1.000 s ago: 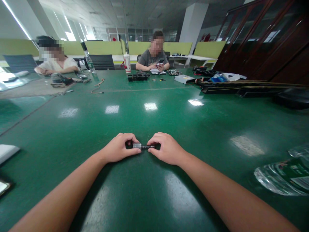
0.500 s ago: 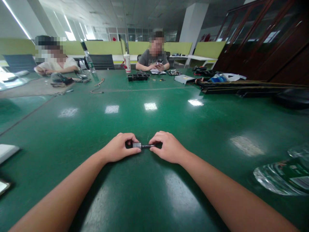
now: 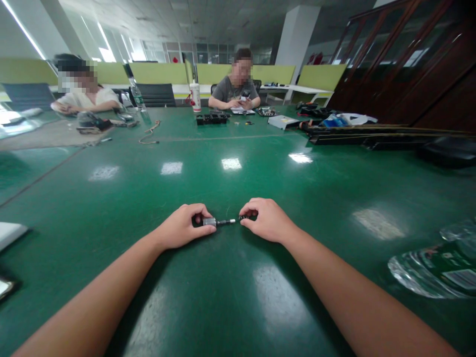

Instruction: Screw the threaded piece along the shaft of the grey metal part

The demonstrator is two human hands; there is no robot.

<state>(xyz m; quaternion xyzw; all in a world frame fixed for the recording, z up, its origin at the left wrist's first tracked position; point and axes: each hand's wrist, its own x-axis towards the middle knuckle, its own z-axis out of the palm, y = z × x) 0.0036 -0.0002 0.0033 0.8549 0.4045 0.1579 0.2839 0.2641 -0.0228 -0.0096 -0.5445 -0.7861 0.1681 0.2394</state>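
Observation:
My left hand (image 3: 188, 225) is closed round a small silver metal cylinder with a thin dark shaft (image 3: 224, 222) sticking out to the right. The shaft has a bright silver tip. Between the thumb and fingers of my right hand (image 3: 269, 220) is a small dark coil spring (image 3: 244, 217), partly hidden by the fingers. A short gap separates the spring from the shaft's tip. Both hands are low over the green table (image 3: 201, 287), near its middle. The hidden end of the cylinder lies inside my left palm.
A clear plastic bottle (image 3: 441, 270) lies at the right. At the left edge are a white object (image 3: 11, 234) and a phone-like thing (image 3: 5, 286). Across the table are two seated people, a black part (image 3: 211, 118), a white cup (image 3: 195, 97) and long black pieces (image 3: 353, 135).
My right hand has moved right and slightly up, drawing the spring off the shaft, whose silver tip now shows. My left hand has stayed almost in place.

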